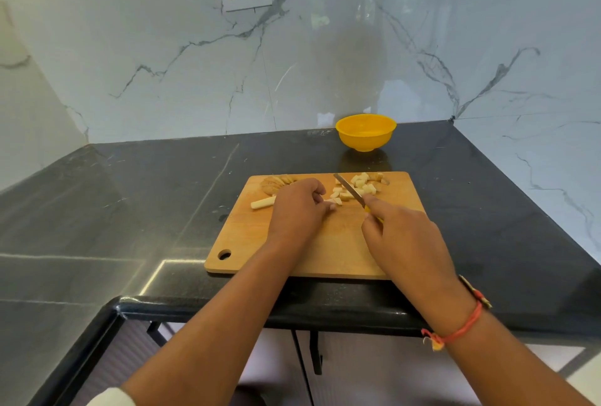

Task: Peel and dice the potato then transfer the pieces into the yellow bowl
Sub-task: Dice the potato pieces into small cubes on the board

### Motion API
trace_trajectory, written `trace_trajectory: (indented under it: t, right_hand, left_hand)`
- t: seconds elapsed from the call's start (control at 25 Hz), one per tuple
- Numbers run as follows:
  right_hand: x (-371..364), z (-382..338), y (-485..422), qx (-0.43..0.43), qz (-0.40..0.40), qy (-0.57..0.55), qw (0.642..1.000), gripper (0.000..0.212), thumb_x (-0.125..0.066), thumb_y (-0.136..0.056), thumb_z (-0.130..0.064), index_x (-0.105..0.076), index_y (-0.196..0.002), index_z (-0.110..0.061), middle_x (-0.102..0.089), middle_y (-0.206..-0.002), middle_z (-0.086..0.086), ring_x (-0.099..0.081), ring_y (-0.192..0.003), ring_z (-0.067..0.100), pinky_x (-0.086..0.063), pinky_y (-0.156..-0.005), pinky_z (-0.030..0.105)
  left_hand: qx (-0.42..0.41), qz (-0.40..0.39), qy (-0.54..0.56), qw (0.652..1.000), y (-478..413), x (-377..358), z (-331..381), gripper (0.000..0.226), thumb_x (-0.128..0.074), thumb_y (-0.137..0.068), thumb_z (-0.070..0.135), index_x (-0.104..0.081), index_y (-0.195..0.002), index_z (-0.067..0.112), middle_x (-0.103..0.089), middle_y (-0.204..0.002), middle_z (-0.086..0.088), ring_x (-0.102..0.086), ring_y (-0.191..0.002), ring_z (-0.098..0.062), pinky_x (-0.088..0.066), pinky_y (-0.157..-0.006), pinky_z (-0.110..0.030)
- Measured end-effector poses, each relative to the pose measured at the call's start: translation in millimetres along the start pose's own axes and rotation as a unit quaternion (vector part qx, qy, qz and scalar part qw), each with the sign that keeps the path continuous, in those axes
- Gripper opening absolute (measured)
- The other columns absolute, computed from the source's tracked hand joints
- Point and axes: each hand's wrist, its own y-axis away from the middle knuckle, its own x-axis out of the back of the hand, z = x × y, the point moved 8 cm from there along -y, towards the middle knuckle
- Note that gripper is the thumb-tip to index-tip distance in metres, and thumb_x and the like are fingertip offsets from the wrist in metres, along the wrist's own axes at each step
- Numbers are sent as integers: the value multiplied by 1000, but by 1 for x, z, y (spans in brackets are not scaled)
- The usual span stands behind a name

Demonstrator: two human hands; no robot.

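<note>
dicing is well under way. the left hand [299,207] curls over a pale strip [262,202] of potato on the board [260,243], pinning it. the right hand [406,240] is clamped on the knife [349,189], blade angled by the cut end. dice [362,186] lie piled at the board's far right. brownish bits [276,183], peel or slices, i cannot tell, sit far left. the bowl [366,132] stands on the counter [130,210] beyond the board and looks empty, so some cutting and the whole transfer remain.
</note>
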Motion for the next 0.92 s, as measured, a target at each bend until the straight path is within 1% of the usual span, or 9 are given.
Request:
trace_trajectory:
  t: [0.08, 0.28, 0.4, 0.48, 0.6, 0.68, 0.76, 0.84, 0.92]
  right_hand:
    - [2, 5, 0, -8, 9, -11, 1000, 42, -45, -102, -35, -51, -144, -33, -54, -76, -13, -50, -63, 6, -38, -54, 20]
    - [-1, 11, 0, -24, 12, 10, 1000, 43, -43, -103, -36, -50, -145, -33, -58, -79, -11, -47, -61, 5, -29, -49, 15]
    - [-1, 11, 1, -21, 9, 2, 1000, 42, -43, -103, -38, -51, -144, -34, -65, -83, -11, -52, -63, 6, -38, -51, 18]
    - [-2, 8, 2, -5, -5, -15, 1000, 41, -44, -102, -38, -52, -142, -37, -57, -74, -16, -53, -61, 5, -40, -51, 19]
    - [-5, 1, 5, 18, -11, 4, 1000, 40, -44, -101, -42, -52, -139, -44, -49, -68, -20, -49, -57, 4, -32, -46, 18]
    - [-6, -2, 5, 32, -4, 24, 999, 40, -44, -100, -44, -52, -139, -46, -53, -74, -19, -49, -59, 4, -33, -47, 19]
    - [-8, -2, 5, 36, -6, 29, 999, 41, -44, -99, -46, -51, -139, -47, -56, -78, -18, -50, -61, 5, -39, -49, 20]
    - [-8, -2, 5, 36, -12, 30, 999, 41, -45, -99, -47, -51, -140, -46, -63, -83, -17, -54, -64, 5, -48, -54, 24]
    - [-7, -3, 6, 35, -12, 29, 999, 41, -45, -99, -46, -52, -140, -45, -67, -87, -15, -55, -65, 6, -49, -56, 24]
  left_hand:
    - [-5, 0, -10, 1000, -5, -5, 8, 25, -79, -84, 27, -73, -107, 17, -71, -88, 5, -64, -82, -9, -57, -83, -30]
    - [-10, 10, 1, 1000, -13, -12, 16, 23, -79, -83, 25, -74, -103, 15, -74, -87, 3, -65, -80, -7, -57, -84, -29]
    - [-1, -3, 25, 1000, -9, -4, 9, 26, -78, -85, 22, -72, -109, 17, -72, -93, 5, -63, -82, -2, -52, -78, -15]
    - [3, 24, 20, 1000, -4, 17, -4, 25, -75, -87, 20, -71, -112, 20, -70, -96, 7, -63, -86, -3, -47, -75, -10]
    - [21, 58, -51, 997, -3, 55, -40, 25, -75, -87, 25, -71, -111, 23, -69, -104, 8, -64, -99, -12, -47, -81, -21]
    - [57, 20, -117, 991, -3, 66, -63, 30, -75, -87, 34, -71, -114, 24, -68, -114, 5, -62, -106, -15, -44, -84, -26]
    - [77, -19, -129, 988, -1, 66, -76, 28, -73, -88, 37, -73, -113, 24, -69, -110, 5, -62, -101, -14, -44, -81, -25]
    - [75, -23, -119, 990, -1, 64, -78, 20, -71, -89, 36, -75, -106, 24, -67, -97, 9, -60, -92, -10, -43, -75, -24]
    - [68, -16, -116, 991, -2, 64, -79, 14, -71, -90, 34, -73, -99, 24, -63, -91, 12, -57, -85, -6, -43, -73, -23]
